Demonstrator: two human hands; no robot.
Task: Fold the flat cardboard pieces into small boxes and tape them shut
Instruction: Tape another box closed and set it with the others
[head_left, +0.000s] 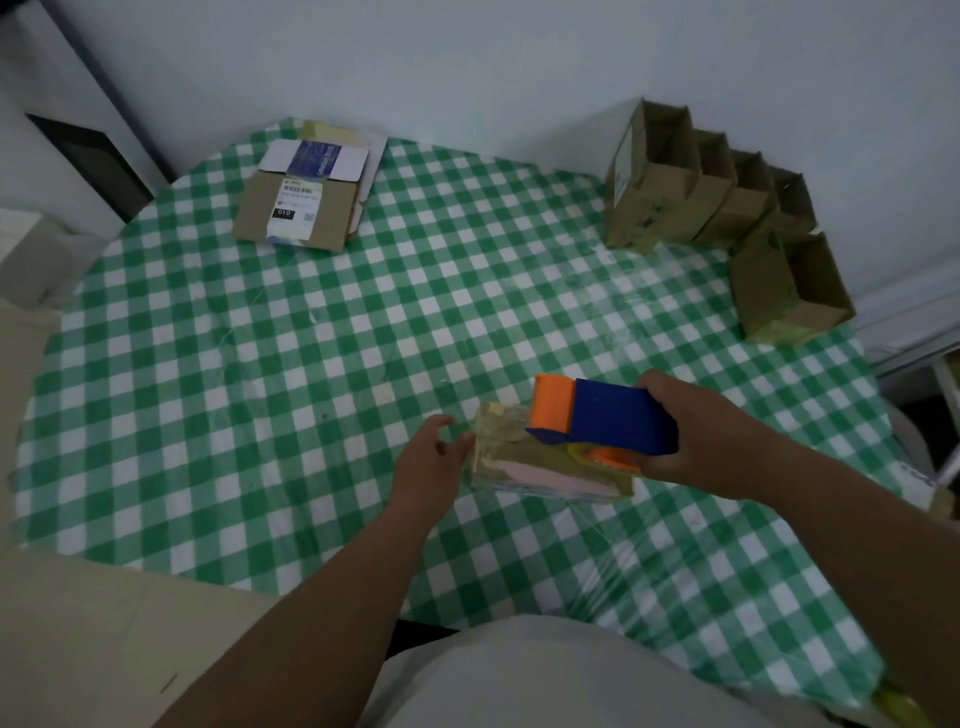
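Pale cloth on my lap (519, 675) filled the bottom edge, both forearms reaching over it onto the tabletop (260, 364), which was covered in glossy green-and-white checked film. My right hand (696, 441) had its fingers wrapped around a blocky blue-and-orange tape dispenser (597, 415), set on top of a small cardboard box (540, 462) with wrinkled tape and a pink panel. My left hand (428, 462) touched the box's left end, fingers loosely extended, gripping nothing. Flat cardboard pieces (301, 202) lay stacked at the far left corner. Folded brown boxes (717, 202) stood in a row along the far right edge. Between them the checked surface lay open.
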